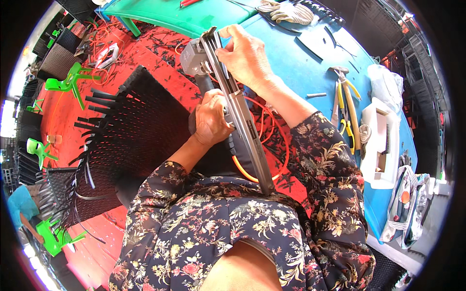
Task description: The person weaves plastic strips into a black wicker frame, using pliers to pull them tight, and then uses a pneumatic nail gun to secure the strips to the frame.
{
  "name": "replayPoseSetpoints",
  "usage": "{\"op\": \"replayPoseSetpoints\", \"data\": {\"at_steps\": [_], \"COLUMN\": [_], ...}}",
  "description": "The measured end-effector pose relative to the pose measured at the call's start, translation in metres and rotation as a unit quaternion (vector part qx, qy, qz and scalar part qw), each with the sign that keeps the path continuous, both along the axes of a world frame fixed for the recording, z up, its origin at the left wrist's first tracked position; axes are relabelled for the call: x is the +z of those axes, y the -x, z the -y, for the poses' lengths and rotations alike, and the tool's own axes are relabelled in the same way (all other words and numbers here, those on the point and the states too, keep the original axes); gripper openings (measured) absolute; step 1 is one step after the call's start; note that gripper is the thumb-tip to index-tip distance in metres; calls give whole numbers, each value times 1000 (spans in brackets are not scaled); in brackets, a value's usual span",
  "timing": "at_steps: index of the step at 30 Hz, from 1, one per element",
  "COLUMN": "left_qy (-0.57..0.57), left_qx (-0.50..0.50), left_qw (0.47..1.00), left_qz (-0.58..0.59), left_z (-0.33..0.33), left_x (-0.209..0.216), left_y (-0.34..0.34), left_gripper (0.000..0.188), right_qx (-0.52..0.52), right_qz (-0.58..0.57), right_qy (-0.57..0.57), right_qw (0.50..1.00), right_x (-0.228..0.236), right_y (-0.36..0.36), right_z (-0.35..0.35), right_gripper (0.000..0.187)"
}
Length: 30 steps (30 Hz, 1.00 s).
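A grey and black air staple gun [193, 57] is held up in front of my chest, its long metal magazine [247, 128] slanting down toward my waist. My left hand [212, 119] is wrapped round its handle. My right hand [247, 58] is closed at the far end of the magazine, thumb and forefinger against the rail. Whether a small piece lies between those fingers I cannot tell. An orange air hose [285, 162] loops below the gun. To the left of my left forearm stands a black woven panel [153, 111] with loose strip ends along its far left side.
A blue table [310, 87] at right carries pliers [347, 114], a hammer [340, 71], a white foam box [376, 169] and work gloves [293, 13]. A green table [179, 17] adjoins it. Black scraps litter the red floor [160, 43]. Green chairs [73, 80] and another person [24, 203] are at left.
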State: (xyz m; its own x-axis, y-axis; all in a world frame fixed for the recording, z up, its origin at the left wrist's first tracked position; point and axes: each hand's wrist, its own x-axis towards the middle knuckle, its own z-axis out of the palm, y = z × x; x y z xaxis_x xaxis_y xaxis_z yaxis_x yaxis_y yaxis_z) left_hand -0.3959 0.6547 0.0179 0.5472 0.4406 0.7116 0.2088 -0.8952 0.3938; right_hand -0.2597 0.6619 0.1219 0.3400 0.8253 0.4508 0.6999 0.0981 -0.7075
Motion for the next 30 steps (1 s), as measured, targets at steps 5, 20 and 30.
{"op": "replayPoseSetpoints", "data": {"at_steps": [5, 20, 30], "left_qy": [25, 73, -59], "left_qx": [-50, -42, -28], "left_qw": [997, 996, 996], "left_qz": [52, 0, -53], "left_z": [-4, 1, -4], "left_x": [-11, -13, -13], "left_y": [2, 2, 7], "left_gripper": [27, 35, 31], "right_qx": [13, 36, -248], "right_qz": [30, 51, 132], "right_qy": [34, -74, 362], "right_qw": [999, 995, 889], "right_x": [1, -2, 33], "right_y": [6, -71, -232], "right_z": [5, 124, 412], "right_gripper": [31, 19, 13]}}
